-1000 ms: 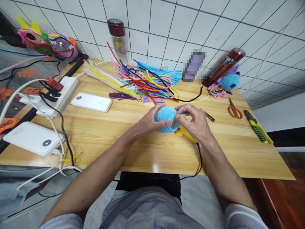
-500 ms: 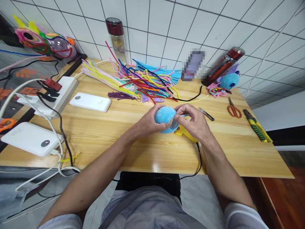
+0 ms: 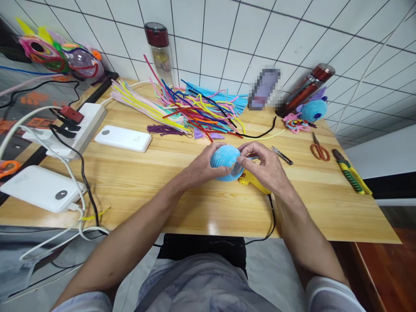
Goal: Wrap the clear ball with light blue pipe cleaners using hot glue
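A ball wound with light blue pipe cleaner (image 3: 224, 159) is held just above the table, with a greyish uncovered patch on its right side. My left hand (image 3: 202, 167) wraps round the ball from the left, thumb along its front. At the ball's right edge, my right hand (image 3: 267, 167) is closed in a pinch on a strand of blue pipe cleaner (image 3: 254, 157), pressing near the bare patch. Under my right hand lies a yellow glue gun (image 3: 255, 181), partly hidden, its black cord running off the table's front edge.
Behind lies a heap of coloured pipe cleaners (image 3: 201, 108). Thread snips (image 3: 282, 155), orange-handled scissors (image 3: 320, 149) and green-and-yellow pliers (image 3: 351, 171) lie to the right. White power banks (image 3: 123, 138) and a power strip (image 3: 86, 125) with cables occupy the left. A red flask (image 3: 307, 89) leans at the wall.
Almost nothing differs. Both hands keep the same hold on the ball and the strand; the view has shifted very slightly.
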A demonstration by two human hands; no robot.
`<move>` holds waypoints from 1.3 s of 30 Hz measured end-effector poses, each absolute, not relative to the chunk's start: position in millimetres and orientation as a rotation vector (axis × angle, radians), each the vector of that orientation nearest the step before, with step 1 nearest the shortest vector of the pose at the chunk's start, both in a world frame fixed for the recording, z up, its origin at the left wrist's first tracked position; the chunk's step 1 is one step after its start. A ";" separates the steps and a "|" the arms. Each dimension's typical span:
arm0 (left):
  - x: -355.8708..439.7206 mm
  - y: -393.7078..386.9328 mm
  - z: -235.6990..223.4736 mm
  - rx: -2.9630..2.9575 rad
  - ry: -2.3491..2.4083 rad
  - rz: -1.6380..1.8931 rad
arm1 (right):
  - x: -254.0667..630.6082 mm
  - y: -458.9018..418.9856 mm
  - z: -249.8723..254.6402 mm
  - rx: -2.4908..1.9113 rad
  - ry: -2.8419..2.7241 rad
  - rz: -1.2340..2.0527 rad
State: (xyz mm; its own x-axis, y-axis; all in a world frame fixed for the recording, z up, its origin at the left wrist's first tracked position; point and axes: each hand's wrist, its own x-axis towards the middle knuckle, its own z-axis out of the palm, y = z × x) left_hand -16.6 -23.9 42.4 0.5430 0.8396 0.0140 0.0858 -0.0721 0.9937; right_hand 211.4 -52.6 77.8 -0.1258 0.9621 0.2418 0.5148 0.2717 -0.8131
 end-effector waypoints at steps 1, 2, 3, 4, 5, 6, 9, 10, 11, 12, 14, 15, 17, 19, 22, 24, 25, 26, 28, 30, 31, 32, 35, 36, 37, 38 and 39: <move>-16.6 -23.7 41.8 1.534 0.822 0.757 | 211.2 -52.4 77.3 -1.351 -1.758 0.725; -16.6 -23.4 41.1 1.534 0.818 0.759 | 211.2 -52.2 76.7 -1.350 -1.753 0.731; -16.8 -23.1 40.4 1.535 0.811 0.758 | 211.4 -51.9 76.0 -1.347 -1.747 0.739; -17.1 -22.7 39.7 1.535 0.799 0.756 | 211.7 -51.6 75.1 -1.345 -1.742 0.752; -17.4 -22.4 39.2 1.535 0.783 0.755 | 212.3 -51.2 74.2 -1.343 -1.738 0.767; -17.8 -22.1 38.8 1.534 0.766 0.755 | 213.2 -50.8 73.1 -1.344 -1.734 0.783; -18.6 -21.8 38.9 1.527 0.729 0.758 | 216.8 -49.1 70.0 -1.365 -1.706 0.837; -18.7 -21.9 39.4 1.523 0.722 0.753 | 218.3 -48.4 69.1 -1.372 -1.689 0.862; -18.7 -22.2 40.0 1.519 0.716 0.745 | 219.7 -47.6 68.3 -1.377 -1.671 0.893; -18.6 -22.5 40.7 1.515 0.713 0.736 | 221.0 -46.8 67.5 -1.378 -1.653 0.933; -18.4 -23.2 41.9 1.506 0.716 0.731 | 223.2 -45.4 66.4 -1.374 -1.616 1.040; -18.3 -23.4 42.2 1.500 0.721 0.732 | 224.0 -44.9 65.8 -1.368 -1.595 1.101; -18.2 -23.7 41.9 1.486 0.735 0.739 | 224.8 -44.3 64.8 -1.355 -1.552 1.204; -18.0 -23.5 40.4 1.490 0.752 0.748 | 224.8 -44.1 64.1 -1.342 -1.533 1.246; -17.3 -22.9 37.5 1.526 0.766 0.779 | 224.3 -44.1 64.2 -1.330 -1.563 1.230; -16.7 -22.6 36.3 1.539 0.766 0.799 | 224.0 -43.9 64.9 -1.326 -1.587 1.213; -16.5 -22.5 36.3 1.541 0.768 0.805 | 223.9 -43.6 65.2 -1.323 -1.598 1.207; -16.4 -22.4 36.8 1.542 0.769 0.807 | 223.9 -43.3 65.5 -1.320 -1.607 1.201; -16.6 -22.4 38.6 1.539 0.771 0.791 | 223.7 -42.7 65.8 -1.317 -1.622 1.190; -17.1 -22.6 40.9 1.528 0.766 0.762 | 223.3 -42.3 66.1 -1.319 -1.627 1.179; -17.5 -22.6 41.8 1.522 0.760 0.749 | 223.2 -42.3 66.3 -1.323 -1.627 1.174; -17.8 -22.6 42.4 1.522 0.755 0.741 | 223.0 -42.4 66.7 -1.326 -1.626 1.172; -18.6 -22.0 41.9 1.566 0.757 0.741 | 223.0 -43.2 68.2 -1.333 -1.621 1.169; -18.8 -21.6 41.2 1.586 0.761 0.743 | 223.2 -43.5 68.4 -1.336 -1.618 1.169; -18.9 -21.0 40.3 1.602 0.762 0.742 | 223.4 -43.6 68.4 -1.340 -1.614 1.170; -19.2 -20.4 39.5 1.611 0.759 0.739 | 223.8 -43.6 68.0 -1.342 -1.609 1.168; -19.4 -19.8 38.7 1.612 0.753 0.735 | 224.1 -43.5 67.3 -1.341 -1.607 1.168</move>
State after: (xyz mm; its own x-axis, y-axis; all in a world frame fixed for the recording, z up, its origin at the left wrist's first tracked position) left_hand -19.4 -19.8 38.7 0.5975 0.7993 0.0640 0.0827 -0.1408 0.9866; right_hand 224.1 -43.5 67.3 -0.1921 0.9812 -0.0188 0.3207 0.0447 -0.9461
